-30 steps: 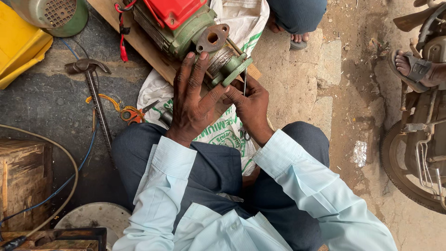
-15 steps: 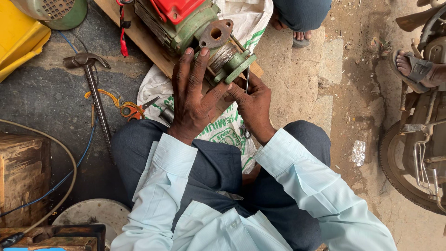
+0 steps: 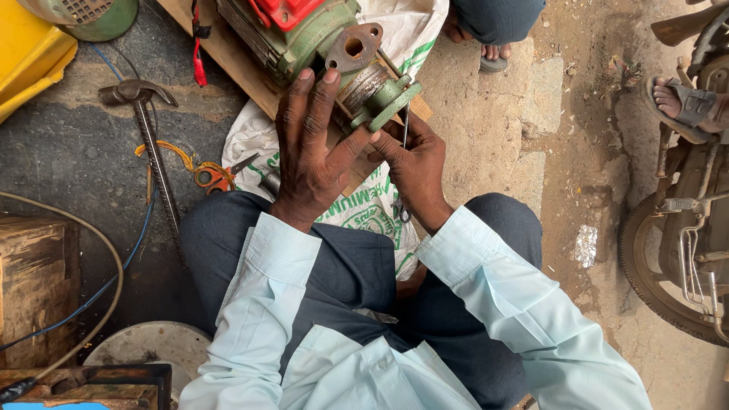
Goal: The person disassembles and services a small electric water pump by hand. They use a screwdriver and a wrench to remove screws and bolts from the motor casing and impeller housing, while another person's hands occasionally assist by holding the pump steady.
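green pump with rusty flange, left hand on it, right hand below

The scene is viewed from a single head-worn camera, aimed steeply downward and held close above the left hand, right hand and green pump.

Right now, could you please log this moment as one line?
left hand: flat on green pump | right hand: pinching thin metal rod at flange | hammer: left, untouched
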